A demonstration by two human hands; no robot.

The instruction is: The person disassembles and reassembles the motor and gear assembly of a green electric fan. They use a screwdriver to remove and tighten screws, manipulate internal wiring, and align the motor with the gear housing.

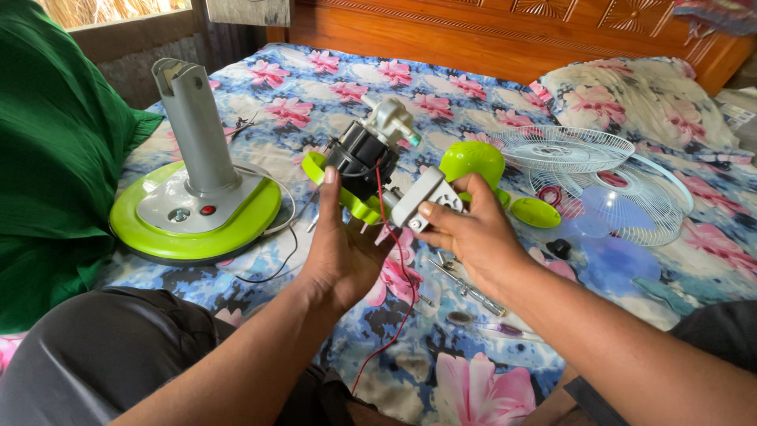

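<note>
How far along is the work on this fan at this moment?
Already apart: the white wire fan guards, translucent blue blade and green-and-grey stand base lie separately on the floral bedsheet. In hand: the left hand holds the black motor unit while the right hand grips its grey plastic neck piece. Left: motor, guards, blade and base remain unjoined.

Bright soft daylight, window glow beyond the fingers at far left, faint shadows under them, sharp focus, slight wide-angle stretch at edges, no glare
</note>
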